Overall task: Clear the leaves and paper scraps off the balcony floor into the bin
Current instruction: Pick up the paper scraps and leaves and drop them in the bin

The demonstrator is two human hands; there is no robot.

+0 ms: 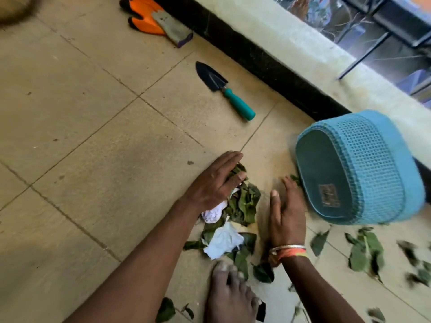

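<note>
A heap of green leaves (pixel 245 203) mixed with white paper scraps (pixel 222 241) lies on the beige tiled floor (pixel 98 145). My left hand (pixel 214 180) rests flat on the heap's far left side, fingers straight. My right hand (pixel 288 210) stands on edge just right of the heap, fingers straight, palm facing the leaves. A blue mesh bin (pixel 359 169) lies tipped on its side right of my right hand, its base toward me. More loose leaves (pixel 366 250) are scattered at the lower right.
A black trowel with a teal handle (pixel 224 88) lies on the tiles beyond the heap. Orange and grey gloves (pixel 154 19) sit by the dark skirting of the parapet wall (pixel 291 43). My bare foot (pixel 229 294) stands near the heap's lower end.
</note>
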